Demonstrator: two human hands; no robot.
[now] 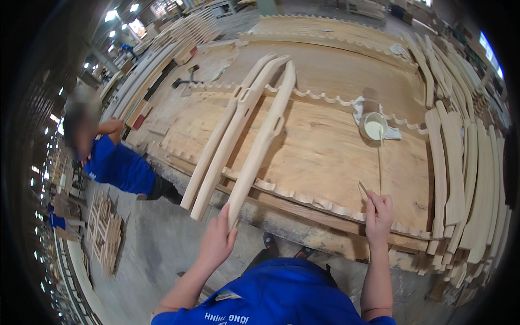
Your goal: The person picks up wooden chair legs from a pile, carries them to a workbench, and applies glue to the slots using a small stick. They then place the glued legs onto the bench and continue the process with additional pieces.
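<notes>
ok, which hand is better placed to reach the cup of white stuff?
Right, I'd say: the right hand is nearer the cup and holds only a slim stick. The left hand is farther off, gripping the near end of a long wooden piece.

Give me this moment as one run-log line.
left hand: gripping slotted wooden piece by near end | right hand: holding thin stick | nearby: cup of pale liquid

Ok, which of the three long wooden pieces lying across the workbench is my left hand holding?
The rightmost piece: your left hand holds its near end, while the other two lie close together on its left.
</notes>
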